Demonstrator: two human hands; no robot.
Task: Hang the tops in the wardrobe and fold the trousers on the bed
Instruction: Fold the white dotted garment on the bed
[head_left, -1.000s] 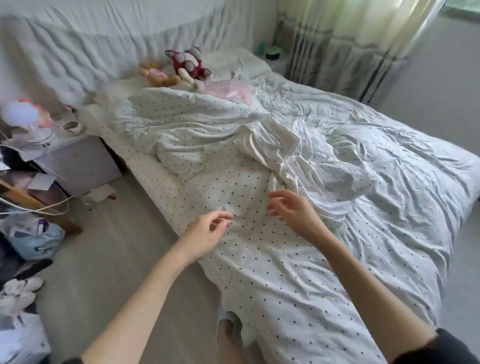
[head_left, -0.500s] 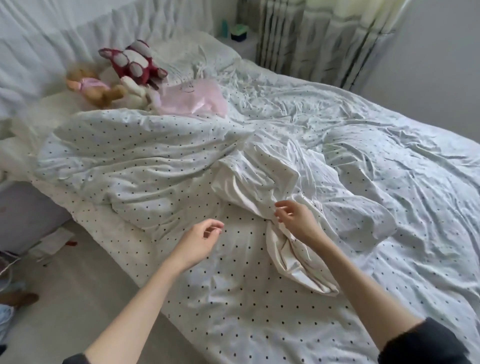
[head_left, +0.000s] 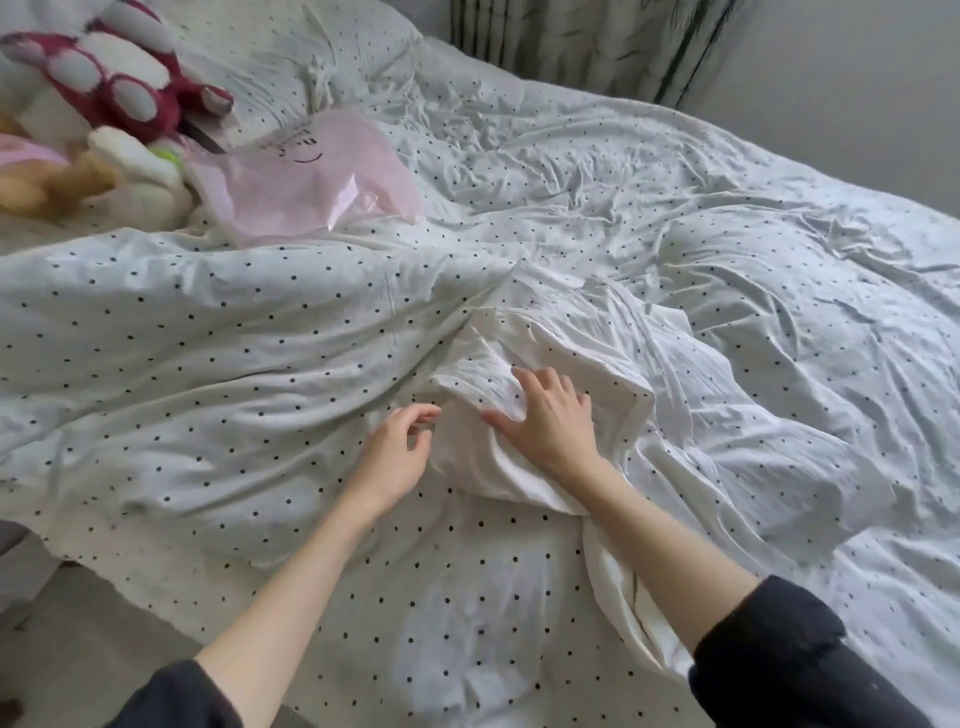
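White garment (head_left: 524, 457) lies crumpled, long axis toward viewer, under right hand (head_left: 545, 421)

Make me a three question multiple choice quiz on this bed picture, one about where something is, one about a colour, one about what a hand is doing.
1. Where does the pink plastic bag lie?
A. on the floor
B. on the bed, right of the soft toys
C. under the right hand

2. What colour are the dots on the duvet?
A. dark
B. pink
C. yellow

3. What is the right hand doing?
A. gripping a hanger
B. hanging idle off the bed
C. resting with spread fingers on the white garment

Answers: 1 B, the bag sits on the bedding next to the toys. 2 A, the dots read black or near black on white. 3 C, the fingers lie spread on the plain white cloth, while the left hand hovers at its edge with fingers loosely curled.
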